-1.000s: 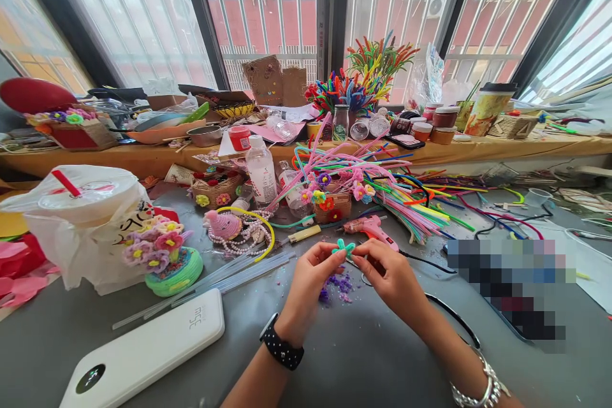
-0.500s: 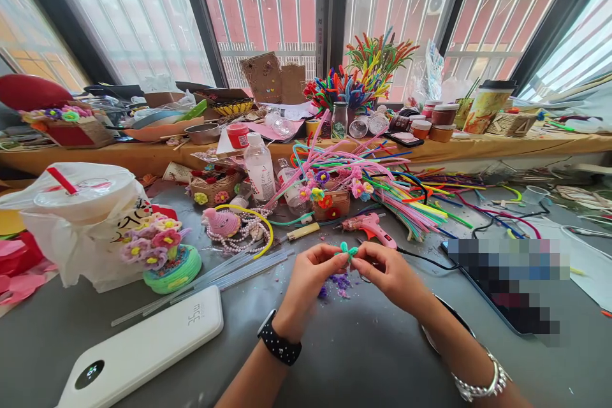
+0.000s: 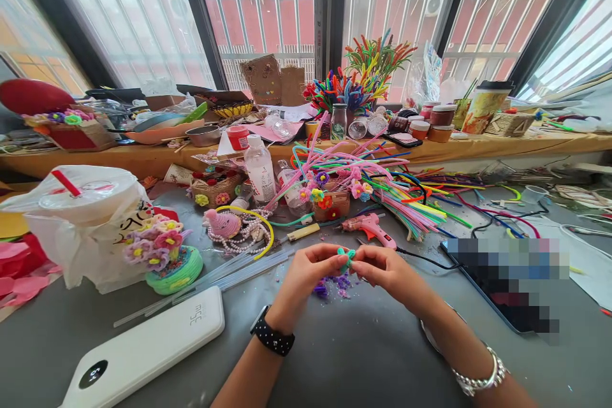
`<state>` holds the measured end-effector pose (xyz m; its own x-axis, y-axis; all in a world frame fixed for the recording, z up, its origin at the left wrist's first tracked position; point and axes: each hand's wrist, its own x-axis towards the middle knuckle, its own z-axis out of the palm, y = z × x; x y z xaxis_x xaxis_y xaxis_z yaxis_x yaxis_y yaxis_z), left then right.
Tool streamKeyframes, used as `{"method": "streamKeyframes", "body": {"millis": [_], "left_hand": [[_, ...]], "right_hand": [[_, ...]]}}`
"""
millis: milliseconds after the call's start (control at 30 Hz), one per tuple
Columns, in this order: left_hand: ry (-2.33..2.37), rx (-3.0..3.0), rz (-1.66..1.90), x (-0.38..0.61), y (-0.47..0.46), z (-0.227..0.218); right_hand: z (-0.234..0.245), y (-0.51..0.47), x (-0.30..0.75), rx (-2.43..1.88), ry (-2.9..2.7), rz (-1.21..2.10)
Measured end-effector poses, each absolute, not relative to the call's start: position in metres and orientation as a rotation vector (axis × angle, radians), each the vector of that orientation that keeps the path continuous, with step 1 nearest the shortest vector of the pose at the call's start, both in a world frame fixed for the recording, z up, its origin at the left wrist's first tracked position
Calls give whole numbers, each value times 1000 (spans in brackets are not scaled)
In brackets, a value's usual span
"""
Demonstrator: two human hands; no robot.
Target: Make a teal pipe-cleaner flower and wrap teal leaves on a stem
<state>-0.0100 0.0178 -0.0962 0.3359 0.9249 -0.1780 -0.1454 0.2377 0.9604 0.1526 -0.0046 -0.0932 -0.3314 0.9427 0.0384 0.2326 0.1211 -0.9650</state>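
Observation:
Between my two hands is a small teal pipe cleaner piece [image 3: 345,255], bent into short loops. My left hand [image 3: 313,271] pinches its left side between thumb and fingertips. From the right, my right hand [image 3: 385,268] pinches it too, fingers curled. Purple fuzz trimmings [image 3: 337,285] lie on the grey table just beneath. A pink glue gun [image 3: 369,228] rests behind my hands with its black cord running right. Beyond it spreads a bundle of coloured pipe cleaners [image 3: 411,207].
A white power bank [image 3: 153,344] and clear glue sticks [image 3: 210,280] lie to the left, near a crocheted flower pot [image 3: 174,271] and a bagged drink cup [image 3: 90,204]. On the right is a phone [image 3: 502,287]. Bottles, cups and crafts crowd the ledge [image 3: 287,152].
The teal piece has turned slightly between my fingers, its loops now tilting differently. My left wrist has shifted a little to the left.

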Motion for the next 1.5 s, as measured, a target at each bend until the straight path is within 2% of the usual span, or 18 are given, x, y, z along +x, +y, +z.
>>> {"method": "streamKeyframes", "body": {"millis": [733, 1200, 1500], "left_hand": [[970, 1085, 979, -9, 19, -97], [991, 1103, 1171, -2, 16, -107], [901, 969, 1129, -3, 17, -102]], "right_hand": [[-102, -1, 152, -1184, -1778, 1130], [-109, -3, 142, -1293, -1462, 1050], [-104, -4, 141, -1229, -1380, 1143]]}}
